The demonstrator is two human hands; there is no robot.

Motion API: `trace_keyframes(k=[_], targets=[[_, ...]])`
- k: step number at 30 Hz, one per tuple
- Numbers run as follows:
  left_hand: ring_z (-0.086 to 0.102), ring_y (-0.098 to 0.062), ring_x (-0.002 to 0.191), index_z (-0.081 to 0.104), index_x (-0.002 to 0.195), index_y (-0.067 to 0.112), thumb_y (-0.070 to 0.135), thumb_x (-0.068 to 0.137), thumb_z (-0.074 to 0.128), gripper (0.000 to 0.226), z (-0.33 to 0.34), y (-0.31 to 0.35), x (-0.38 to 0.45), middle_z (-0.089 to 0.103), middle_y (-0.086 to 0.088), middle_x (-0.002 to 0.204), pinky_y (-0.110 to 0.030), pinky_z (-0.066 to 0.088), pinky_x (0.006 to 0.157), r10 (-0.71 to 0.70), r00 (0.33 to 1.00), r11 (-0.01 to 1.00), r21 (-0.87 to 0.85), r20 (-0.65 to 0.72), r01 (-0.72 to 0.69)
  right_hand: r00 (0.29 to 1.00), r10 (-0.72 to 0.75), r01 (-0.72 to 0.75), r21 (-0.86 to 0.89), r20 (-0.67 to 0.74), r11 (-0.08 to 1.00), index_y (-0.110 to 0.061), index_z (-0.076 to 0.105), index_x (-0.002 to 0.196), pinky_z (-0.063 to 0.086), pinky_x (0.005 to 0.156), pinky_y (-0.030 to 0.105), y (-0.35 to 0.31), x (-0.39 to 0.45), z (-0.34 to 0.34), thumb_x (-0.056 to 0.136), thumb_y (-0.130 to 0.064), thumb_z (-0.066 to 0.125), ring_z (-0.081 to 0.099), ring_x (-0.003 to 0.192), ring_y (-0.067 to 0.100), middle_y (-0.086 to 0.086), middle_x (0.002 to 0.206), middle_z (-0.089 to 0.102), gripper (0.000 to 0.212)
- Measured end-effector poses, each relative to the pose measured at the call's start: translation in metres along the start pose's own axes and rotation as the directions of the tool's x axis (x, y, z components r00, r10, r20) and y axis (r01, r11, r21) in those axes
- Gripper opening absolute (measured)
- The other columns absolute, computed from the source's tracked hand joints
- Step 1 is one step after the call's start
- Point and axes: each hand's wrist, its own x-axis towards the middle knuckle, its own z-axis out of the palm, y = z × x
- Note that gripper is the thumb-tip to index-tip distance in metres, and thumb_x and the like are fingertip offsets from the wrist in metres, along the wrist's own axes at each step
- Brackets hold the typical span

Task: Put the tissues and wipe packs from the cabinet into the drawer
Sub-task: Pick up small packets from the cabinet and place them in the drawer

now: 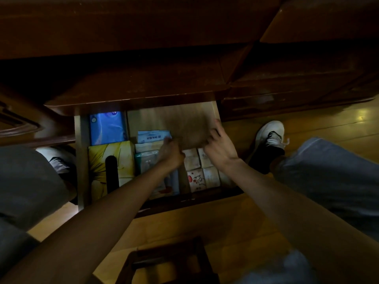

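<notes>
The wooden drawer (pixel 81 160) stands pulled open below me. Inside at the left lie a blue pack (pixel 107 128) and a yellow tissue box (pixel 114 152). A light blue wipe pack (pixel 153 136) and a teal pack (pixel 144 162) fill the middle. Several small pocket tissue packs (pixel 192 160) sit at the front right. My left hand (pixel 171 153) is curled beside the light blue wipe pack. My right hand (pixel 219 146) hovers near the drawer's right wall. Between the hands is a dim, blurred brownish patch, and I cannot tell whether it is a pack or shadow.
The dark wooden cabinet (pixel 133 93) overhangs the back of the drawer. The back right of the drawer floor (pixel 174 117) shows bare wood. My knees and a white shoe (pixel 270 133) flank the drawer. A dark wooden stool (pixel 168 261) stands on the floor near me.
</notes>
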Motion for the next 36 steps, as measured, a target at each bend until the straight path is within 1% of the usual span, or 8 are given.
trace_keyframes(k=[7, 11, 15, 20, 26, 29, 33, 36], targets=[[0.064, -0.03, 0.111, 0.052, 0.139, 0.012, 0.012, 0.088, 0.065, 0.053, 0.021, 0.011, -0.012, 0.063, -0.016, 0.129, -0.031, 0.052, 0.082, 0.001, 0.98, 0.992, -0.124, 0.2, 0.024, 0.999, -0.023, 0.021, 0.074, 0.022, 0.997, -0.026, 0.074, 0.115, -0.006, 0.122, 0.06, -0.002, -0.007, 0.005, 0.097, -0.032, 0.056, 0.044, 0.137, 0.027, -0.005, 0.116, 0.071, 0.025], [0.068, -0.031, 0.091, 0.035, 0.146, 0.018, 0.013, 0.091, 0.063, 0.061, 0.006, 0.013, -0.01, 0.062, -0.015, 0.119, -0.035, 0.059, 0.059, -0.117, 0.95, 0.898, -0.377, 0.291, 0.226, 1.0, -0.007, 0.008, 0.138, -0.007, 0.99, -0.026, 0.065, 0.13, -0.011, 0.123, 0.057, 0.0, -0.015, 0.001, 0.097, -0.031, 0.055, 0.041, 0.14, 0.025, -0.003, 0.127, 0.067, 0.035], [0.066, -0.03, 0.085, 0.021, 0.151, 0.018, 0.022, 0.097, 0.06, 0.067, -0.006, 0.028, -0.02, 0.056, -0.015, 0.12, -0.037, 0.058, 0.055, -0.232, 0.892, 0.804, -0.44, 0.389, 0.401, 1.0, -0.007, 0.005, 0.333, 0.004, 0.943, -0.02, 0.053, 0.141, 0.012, 0.123, 0.055, 0.004, -0.028, -0.005, 0.095, -0.021, 0.056, 0.035, 0.141, 0.029, 0.005, 0.14, 0.056, 0.046], [0.061, -0.022, 0.098, 0.047, 0.137, 0.015, 0.023, 0.093, 0.062, 0.047, -0.045, 0.046, -0.042, 0.061, -0.009, 0.12, -0.038, 0.055, 0.08, -0.058, 0.966, 0.862, -0.475, 0.251, 0.175, 0.997, 0.06, -0.076, 0.664, 0.047, 0.744, -0.025, 0.044, 0.149, 0.042, 0.111, 0.046, 0.017, -0.052, -0.036, 0.099, -0.02, 0.057, 0.036, 0.144, 0.026, 0.003, 0.153, 0.044, 0.051], [0.058, -0.007, 0.088, 0.06, 0.128, 0.027, 0.027, 0.095, 0.06, 0.033, -0.172, 0.099, -0.089, 0.066, 0.002, 0.122, -0.014, 0.044, 0.064, 0.148, 0.964, 0.966, -0.174, -0.221, -0.189, 0.926, 0.352, -0.105, 0.801, -0.138, 0.59, -0.032, 0.052, 0.142, 0.051, 0.1, 0.039, 0.057, -0.087, -0.115, 0.1, -0.028, 0.057, 0.052, 0.133, 0.02, -0.004, 0.144, 0.055, 0.042], [0.057, 0.004, 0.068, 0.064, 0.112, 0.04, 0.032, 0.095, 0.056, 0.02, -0.245, 0.131, -0.147, 0.069, 0.016, 0.102, -0.014, 0.042, 0.054, 0.358, 0.788, 0.926, 0.082, -0.501, -0.369, 0.779, 0.526, 0.0, 0.838, -0.342, 0.546, -0.035, 0.062, 0.129, 0.055, 0.092, 0.03, 0.091, -0.115, -0.175, 0.1, -0.025, 0.059, 0.062, 0.115, 0.007, -0.014, 0.127, 0.065, 0.031], [0.059, -0.001, 0.078, 0.068, 0.097, 0.036, 0.031, 0.089, 0.055, 0.016, -0.335, 0.181, -0.211, 0.069, 0.016, 0.095, -0.017, 0.043, 0.061, 0.6, 0.286, 0.761, 0.424, -0.747, -0.49, 0.454, 0.658, 0.138, 0.777, -0.601, 0.614, -0.036, 0.065, 0.114, 0.054, 0.078, 0.022, 0.14, -0.142, -0.263, 0.096, -0.022, 0.058, 0.062, 0.099, -0.002, -0.02, 0.105, 0.067, 0.023], [0.061, -0.012, 0.087, 0.068, 0.095, 0.032, 0.029, 0.087, 0.053, 0.017, -0.394, 0.216, -0.224, 0.068, 0.011, 0.091, -0.03, 0.05, 0.068, 0.639, 0.17, 0.723, 0.51, -0.75, -0.466, 0.266, 0.65, 0.107, 0.692, -0.712, 0.714, -0.033, 0.064, 0.109, 0.051, 0.068, 0.026, 0.173, -0.147, -0.32, 0.09, -0.02, 0.058, 0.059, 0.097, 0.004, -0.018, 0.098, 0.064, 0.024]])
